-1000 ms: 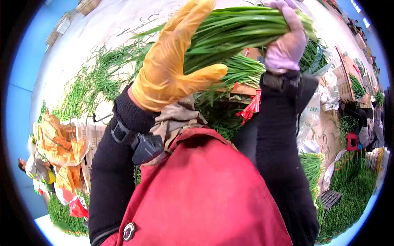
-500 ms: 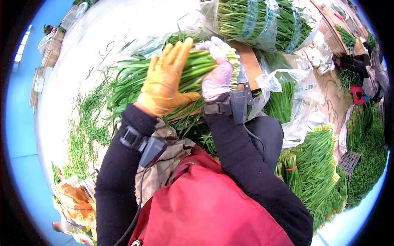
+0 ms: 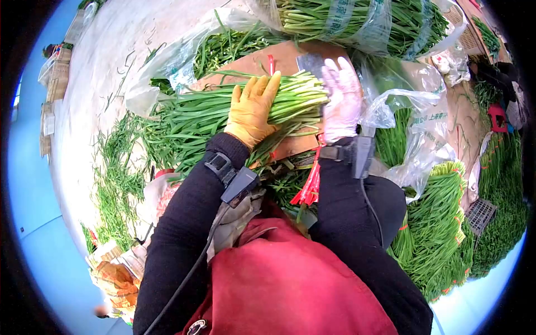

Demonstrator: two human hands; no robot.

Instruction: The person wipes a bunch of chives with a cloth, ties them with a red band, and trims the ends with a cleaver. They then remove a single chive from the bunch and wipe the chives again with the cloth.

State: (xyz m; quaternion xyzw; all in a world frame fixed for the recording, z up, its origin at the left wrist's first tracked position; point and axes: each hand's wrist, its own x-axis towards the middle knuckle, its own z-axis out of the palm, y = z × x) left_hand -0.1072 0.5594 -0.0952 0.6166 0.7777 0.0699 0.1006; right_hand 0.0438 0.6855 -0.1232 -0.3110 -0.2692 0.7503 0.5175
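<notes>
A loose bunch of garlic chives [image 3: 298, 95] lies across a brown board [image 3: 254, 60], its pale stem ends to the right and green leaves to the left. My left hand [image 3: 252, 114], in an orange-yellow glove, grips it around the middle, fingers over the top and thumb on the near side. My right hand [image 3: 341, 100], in a pale pink glove, is open with fingers stretched, its palm side at the stem ends. Red tie strips [image 3: 309, 187] hang at the board's near edge, beside my right wrist. A dark metal plate [image 3: 312, 64] sits behind the stem ends.
Chives in printed plastic wrap [image 3: 357, 22] lie at the back. Clear plastic sheeting [image 3: 410, 103] spreads on the right. Tied chive bunches [image 3: 432, 223] are stacked at the near right, beside a dark plastic crate [image 3: 480, 215]. Loose leaves [image 3: 120, 178] litter the left side.
My right hand has let go of the stem end and opened flat against the tips. The bunch has come down onto the board, with my left hand still on it. Red strips now show.
</notes>
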